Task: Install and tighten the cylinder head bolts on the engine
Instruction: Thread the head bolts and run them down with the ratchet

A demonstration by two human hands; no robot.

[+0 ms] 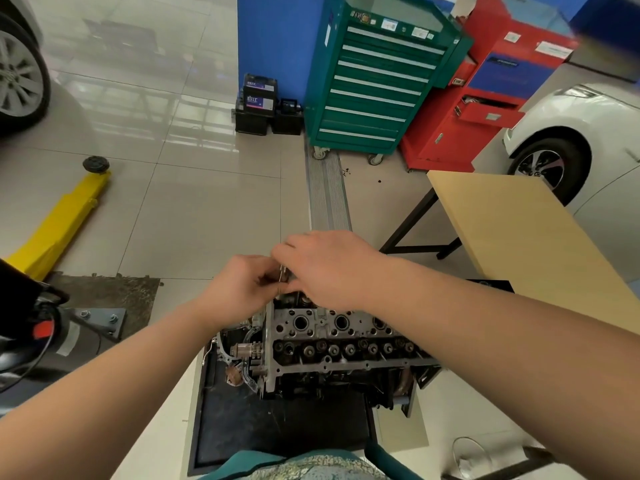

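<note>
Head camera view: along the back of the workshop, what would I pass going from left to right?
Car wheel → batteries → green tool cabinet → red cabinet → white car.

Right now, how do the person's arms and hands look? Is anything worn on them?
Both arms are bare along their whole visible length: no sleeves show. The left hand and the right hand wear no gloves. I see no watch, ring or bracelet on the visible parts, and no markings. At the bottom edge, teal patterned clothing shows.
</note>
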